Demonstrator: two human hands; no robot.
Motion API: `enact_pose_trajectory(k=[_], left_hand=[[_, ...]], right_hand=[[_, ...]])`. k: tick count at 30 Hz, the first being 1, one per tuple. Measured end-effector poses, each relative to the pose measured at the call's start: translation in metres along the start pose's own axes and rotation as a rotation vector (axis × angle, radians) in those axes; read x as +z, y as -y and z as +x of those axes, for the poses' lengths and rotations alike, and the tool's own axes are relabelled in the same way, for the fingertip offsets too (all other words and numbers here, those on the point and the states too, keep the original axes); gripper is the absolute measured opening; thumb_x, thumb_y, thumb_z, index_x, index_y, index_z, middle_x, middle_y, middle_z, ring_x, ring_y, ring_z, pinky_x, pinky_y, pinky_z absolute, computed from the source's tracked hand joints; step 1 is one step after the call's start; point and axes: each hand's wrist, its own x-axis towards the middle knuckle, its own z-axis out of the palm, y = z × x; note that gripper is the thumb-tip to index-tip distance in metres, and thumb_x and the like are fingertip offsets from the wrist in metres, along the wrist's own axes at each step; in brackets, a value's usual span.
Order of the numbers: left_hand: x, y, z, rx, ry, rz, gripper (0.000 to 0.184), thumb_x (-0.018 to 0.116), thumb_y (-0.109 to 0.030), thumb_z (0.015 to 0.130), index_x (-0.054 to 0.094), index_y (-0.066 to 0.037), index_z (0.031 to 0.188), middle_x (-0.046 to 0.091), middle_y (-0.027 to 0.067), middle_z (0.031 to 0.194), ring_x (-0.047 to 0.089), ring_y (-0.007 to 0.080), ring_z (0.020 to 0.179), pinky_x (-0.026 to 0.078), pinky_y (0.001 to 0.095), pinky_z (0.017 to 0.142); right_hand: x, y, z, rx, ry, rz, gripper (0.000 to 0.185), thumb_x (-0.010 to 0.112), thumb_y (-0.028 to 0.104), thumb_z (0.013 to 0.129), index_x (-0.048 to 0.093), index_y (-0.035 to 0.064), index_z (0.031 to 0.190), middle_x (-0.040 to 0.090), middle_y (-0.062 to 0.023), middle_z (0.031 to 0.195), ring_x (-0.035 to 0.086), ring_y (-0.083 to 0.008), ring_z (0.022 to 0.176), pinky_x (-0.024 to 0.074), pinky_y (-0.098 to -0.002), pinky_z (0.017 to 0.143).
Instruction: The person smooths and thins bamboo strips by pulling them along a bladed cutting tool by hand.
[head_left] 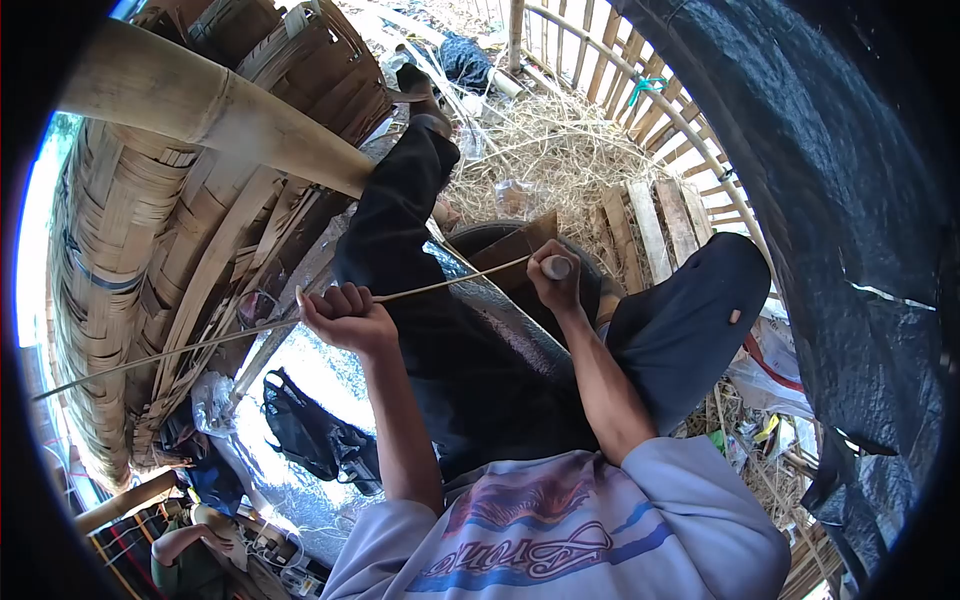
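A long thin bamboo strip (445,283) runs slantwise across my lap, from the far left to my right hand. My left hand (348,315) is closed around it, fingers curled and palm side up. In my right hand (556,285), a tool with a round pale handle (556,266) is gripped, its butt end facing me. The strip's right end meets that fist; the tool's working part is hidden. Just beyond the right hand, a brown flat piece (525,243) lies over a dark round rim (480,234) between my legs.
A thick bamboo pole (240,125) crosses the upper left, above stacked woven bamboo panels (110,240). A black bag (305,425) rests on a shiny sheet at left. Straw (560,135) covers the ground ahead. Black plastic sheeting (850,200) hangs right. Another person's arm (180,542) shows lower left.
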Motion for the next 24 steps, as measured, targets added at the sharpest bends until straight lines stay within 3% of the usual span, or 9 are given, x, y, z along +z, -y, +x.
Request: enact_pose_trajectory(k=[1, 2, 6, 9, 13, 18, 19, 21, 24], left_hand=[[-0.002, -0.001, 0.001, -0.012, -0.013, 0.008, 0.049, 0.043, -0.032, 0.098, 0.014, -0.019, 0.061, 0.011, -0.0052, 0.047, 0.007, 0.0078, 0.043, 0.009, 0.0272, 0.041], [-0.005, -0.002, 0.003, -0.023, -0.03, 0.018, 0.049, 0.043, -0.032, 0.098, 0.014, -0.019, 0.06, 0.011, -0.005, 0.047, 0.007, 0.008, 0.043, 0.009, 0.0274, 0.042], [-0.007, -0.002, 0.003, -0.021, 0.014, 0.018, 0.048, 0.044, -0.031, 0.097, 0.015, -0.019, 0.06, 0.01, -0.0048, 0.048, 0.007, 0.0087, 0.044, 0.009, 0.0277, 0.042], [-0.014, -0.002, 0.005, -0.046, 0.015, -0.012, 0.048, 0.043, -0.032, 0.097, 0.016, -0.019, 0.06, 0.011, -0.0049, 0.048, 0.007, 0.0088, 0.044, 0.009, 0.0278, 0.042], [-0.023, -0.001, 0.005, -0.056, 0.111, 0.015, 0.048, 0.043, -0.033, 0.097, 0.016, -0.019, 0.059, 0.011, -0.0049, 0.048, 0.007, 0.0086, 0.044, 0.009, 0.028, 0.042], [-0.024, -0.002, 0.004, -0.025, 0.218, 0.01, 0.048, 0.043, -0.033, 0.097, 0.017, -0.019, 0.059, 0.011, -0.0049, 0.048, 0.008, 0.0086, 0.044, 0.009, 0.0286, 0.042], [-0.027, -0.004, 0.003, -0.023, 0.205, 0.018, 0.048, 0.043, -0.033, 0.097, 0.017, -0.019, 0.059, 0.011, -0.0049, 0.048, 0.008, 0.0086, 0.044, 0.009, 0.0286, 0.042], [-0.025, -0.001, 0.005, -0.055, 0.168, -0.03, 0.048, 0.043, -0.033, 0.097, 0.017, -0.019, 0.059, 0.011, -0.0047, 0.048, 0.007, 0.0089, 0.044, 0.009, 0.0289, 0.042], [-0.026, -0.001, 0.006, -0.04, 0.177, -0.018, 0.048, 0.043, -0.033, 0.097, 0.017, -0.018, 0.059, 0.011, -0.0045, 0.048, 0.007, 0.0089, 0.044, 0.009, 0.0291, 0.042]], right_hand=[[0.002, 0.001, 0.001, 0.004, -0.012, -0.023, 0.011, 0.062, 0.002, 0.076, 0.055, 0.0045, 0.068, 0.055, 0.0009, 0.063, 0.051, -0.0056, 0.059, 0.0406, -0.0226, 0.054], [0.003, 0.002, 0.0, 0.146, -0.071, 0.224, 0.01, 0.063, 0.002, 0.075, 0.055, 0.0039, 0.069, 0.054, 0.0004, 0.062, 0.051, -0.0066, 0.058, 0.0403, -0.0238, 0.054], [-0.003, -0.003, 0.007, 0.027, -0.026, 0.11, 0.011, 0.061, 0.003, 0.077, 0.055, 0.0046, 0.068, 0.054, 0.0007, 0.063, 0.05, -0.0064, 0.059, 0.0402, -0.0232, 0.055], [-0.004, -0.004, 0.006, 0.206, -0.099, 0.187, 0.012, 0.061, 0.005, 0.078, 0.055, 0.0061, 0.068, 0.054, 0.0007, 0.064, 0.049, -0.0068, 0.061, 0.0396, -0.0243, 0.056], [-0.005, -0.023, 0.007, 0.05, 0.035, 0.04, 0.011, 0.06, 0.005, 0.079, 0.054, 0.0061, 0.071, 0.054, 0.0006, 0.067, 0.049, -0.0071, 0.061, 0.0404, -0.0245, 0.056], [-0.001, -0.005, 0.013, 0.115, 0.1, 0.432, 0.009, 0.06, 0.006, 0.081, 0.054, 0.0051, 0.075, 0.056, -0.0027, 0.071, 0.049, -0.0085, 0.065, 0.0414, -0.0251, 0.061], [0.0, -0.01, 0.009, 0.127, 0.109, 0.434, 0.009, 0.06, 0.006, 0.081, 0.054, 0.0051, 0.075, 0.056, -0.0027, 0.071, 0.049, -0.0085, 0.065, 0.0414, -0.0251, 0.061], [-0.001, -0.016, 0.017, 0.085, 0.125, 0.03, 0.016, 0.065, 0.01, 0.077, 0.054, 0.0059, 0.066, 0.056, 0.0, 0.065, 0.05, -0.0072, 0.061, 0.0394, -0.0247, 0.056], [-0.001, -0.013, 0.018, 0.129, 0.115, 0.148, 0.015, 0.065, 0.012, 0.076, 0.055, 0.006, 0.067, 0.055, 0.0, 0.064, 0.05, -0.007, 0.06, 0.0389, -0.0248, 0.056]])
